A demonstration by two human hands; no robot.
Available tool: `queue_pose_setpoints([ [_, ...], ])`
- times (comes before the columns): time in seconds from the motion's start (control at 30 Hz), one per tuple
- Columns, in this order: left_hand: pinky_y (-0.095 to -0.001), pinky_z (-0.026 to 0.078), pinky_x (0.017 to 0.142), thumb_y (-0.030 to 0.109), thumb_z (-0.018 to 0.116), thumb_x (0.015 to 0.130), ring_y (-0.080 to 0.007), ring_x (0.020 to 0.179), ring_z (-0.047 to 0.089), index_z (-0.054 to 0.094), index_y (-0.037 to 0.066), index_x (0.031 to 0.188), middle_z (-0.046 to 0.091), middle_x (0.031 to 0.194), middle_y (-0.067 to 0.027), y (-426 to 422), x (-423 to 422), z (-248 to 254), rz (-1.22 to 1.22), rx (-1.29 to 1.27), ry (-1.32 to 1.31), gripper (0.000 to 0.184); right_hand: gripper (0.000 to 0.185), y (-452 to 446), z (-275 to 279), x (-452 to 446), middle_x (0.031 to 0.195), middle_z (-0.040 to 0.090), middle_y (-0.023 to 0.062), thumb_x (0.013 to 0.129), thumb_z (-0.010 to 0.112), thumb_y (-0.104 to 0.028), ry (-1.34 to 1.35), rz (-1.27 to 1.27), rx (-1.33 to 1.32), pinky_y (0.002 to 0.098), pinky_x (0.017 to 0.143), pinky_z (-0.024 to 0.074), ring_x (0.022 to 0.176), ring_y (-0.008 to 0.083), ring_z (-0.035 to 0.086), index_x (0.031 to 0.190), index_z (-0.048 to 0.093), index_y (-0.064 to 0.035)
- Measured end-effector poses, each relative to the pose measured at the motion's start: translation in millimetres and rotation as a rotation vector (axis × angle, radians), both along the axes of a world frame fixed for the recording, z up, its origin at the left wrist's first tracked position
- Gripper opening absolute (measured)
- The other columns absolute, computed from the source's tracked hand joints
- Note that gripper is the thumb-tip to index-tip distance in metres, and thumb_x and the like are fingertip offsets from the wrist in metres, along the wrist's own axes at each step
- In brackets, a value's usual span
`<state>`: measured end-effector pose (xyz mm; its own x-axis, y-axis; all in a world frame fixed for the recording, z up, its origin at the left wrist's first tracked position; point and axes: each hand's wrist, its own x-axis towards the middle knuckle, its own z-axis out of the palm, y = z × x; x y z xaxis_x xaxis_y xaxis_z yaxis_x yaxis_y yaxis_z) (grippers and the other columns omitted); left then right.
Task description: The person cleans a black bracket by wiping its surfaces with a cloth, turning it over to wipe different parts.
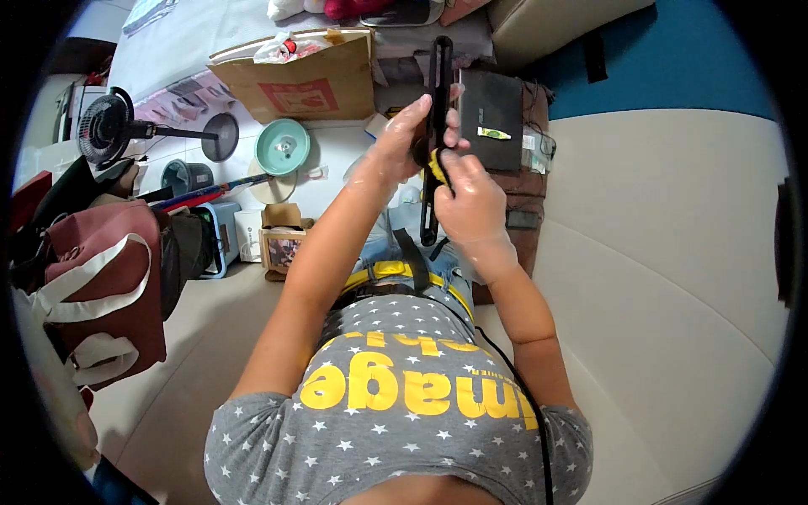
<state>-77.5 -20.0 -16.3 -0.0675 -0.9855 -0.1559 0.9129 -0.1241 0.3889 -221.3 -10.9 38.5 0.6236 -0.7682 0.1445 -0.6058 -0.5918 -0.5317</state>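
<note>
A long black bar [440,71] with slotted ends stands lengthwise in front of me, seen nearly edge-on. My left hand [402,139], in a clear plastic glove, grips its middle, with fingertips showing on the far side. In my right hand [473,198], also in a clear glove, the fingers are closed on a small yellow piece [437,167], pressed against the bar. Its exact kind is too small to tell. Beyond the right hand, a yellow-green tube [494,133] lies on a dark laptop-like slab [497,97].
A cardboard box [295,88] stands beyond the left arm, near a green basin [282,147] and a black fan [105,128]. At the left are a maroon bag [109,269] and a small wooden-looking box [282,250]. A beige sofa surface [656,252] spreads to the right.
</note>
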Motion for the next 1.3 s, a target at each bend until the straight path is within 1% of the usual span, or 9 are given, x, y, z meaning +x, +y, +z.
queue_pose_setpoints([
  [0.1,-0.0393,0.046,0.087,0.039,0.051,0.089,-0.0175,0.076,0.057,0.032,0.002,0.133,0.054,0.087,-0.0044,2,-5,-6,-0.013,-0.033,0.136,0.060,0.036,-4,-2,-3,0.094,0.054,0.0134,0.071,0.055,-0.007,-0.088,0.016,-0.071,0.0406,0.064,0.0501,0.076,0.0330,0.059,0.107,0.056,-0.0065],
  [0.27,-0.0407,0.045,0.092,0.032,0.056,0.087,-0.0238,0.094,0.061,0.039,0.000,0.129,0.058,0.092,-0.0060,0,-7,-9,-0.047,0.055,0.067,0.055,0.043,0,-7,0,0.103,0.051,0.0133,0.071,0.057,-0.007,0.191,0.123,0.022,0.0391,0.063,0.0498,0.073,0.0319,0.059,0.113,0.057,-0.0102],
  [0.5,-0.0392,0.049,0.088,0.034,0.057,0.087,-0.0248,0.093,0.061,0.031,-0.002,0.133,0.058,0.093,-0.0061,9,-1,-26,-0.086,-0.051,0.108,0.064,0.038,-13,-12,-14,0.099,0.053,0.0122,0.072,0.055,-0.008,0.016,0.290,0.169,0.0410,0.066,0.0502,0.080,0.0327,0.059,0.109,0.057,-0.0121],
  [0.63,-0.0390,0.048,0.089,0.034,0.058,0.086,-0.0246,0.094,0.061,0.031,-0.002,0.133,0.059,0.093,-0.0058,8,-7,-26,-0.093,-0.030,0.108,0.065,0.034,-9,-12,-12,0.099,0.054,0.0128,0.072,0.054,-0.007,-0.007,0.168,0.164,0.0412,0.067,0.0502,0.082,0.0325,0.059,0.105,0.060,-0.0116],
  [0.9,-0.0364,0.050,0.086,0.035,0.057,0.087,-0.0231,0.093,0.061,0.032,-0.005,0.132,0.058,0.088,-0.0036,9,-1,-24,-0.059,0.001,-0.036,0.065,0.041,-7,-12,-14,0.104,0.054,0.0148,0.074,0.054,-0.008,0.176,0.230,0.262,0.0427,0.071,0.0493,0.087,0.0324,0.058,0.114,0.056,-0.0122],
  [0.97,-0.0344,0.051,0.083,0.036,0.057,0.086,-0.0221,0.092,0.061,0.034,-0.004,0.131,0.057,0.087,-0.0030,9,0,-23,-0.073,0.001,-0.040,0.065,0.040,-14,-23,-19,0.098,0.055,0.0136,0.074,0.053,-0.007,-0.035,0.303,0.296,0.0423,0.073,0.0487,0.088,0.0322,0.057,0.113,0.057,-0.0117],
  [1.07,-0.0350,0.051,0.082,0.038,0.057,0.086,-0.0228,0.091,0.062,0.033,-0.003,0.132,0.056,0.087,-0.0030,8,0,-26,-0.120,-0.032,-0.038,0.066,0.039,-18,-19,-21,0.097,0.057,0.0125,0.074,0.052,-0.007,-0.020,0.295,0.251,0.0412,0.073,0.0488,0.089,0.0328,0.057,0.112,0.057,-0.0106],
  [1.2,-0.0405,0.044,0.092,0.038,0.052,0.089,-0.0269,0.102,0.058,0.032,0.000,0.132,0.059,0.101,-0.0098,5,-6,-32,-0.061,-0.090,-0.032,0.061,0.038,-9,-9,-17,0.100,0.058,0.0113,0.073,0.051,-0.006,0.107,0.180,0.241,0.0414,0.073,0.0482,0.090,0.0335,0.057,0.110,0.059,-0.0097],
  [1.3,-0.0469,0.033,0.103,0.040,0.053,0.087,-0.0293,0.113,0.051,0.032,0.003,0.134,0.055,0.120,-0.0149,5,-3,-28,-0.005,-0.044,0.088,0.063,0.037,-2,-10,-24,0.099,0.059,0.0132,0.071,0.052,-0.002,-0.092,0.041,0.242,0.0396,0.074,0.0481,0.088,0.0334,0.059,0.107,0.059,-0.0065],
])
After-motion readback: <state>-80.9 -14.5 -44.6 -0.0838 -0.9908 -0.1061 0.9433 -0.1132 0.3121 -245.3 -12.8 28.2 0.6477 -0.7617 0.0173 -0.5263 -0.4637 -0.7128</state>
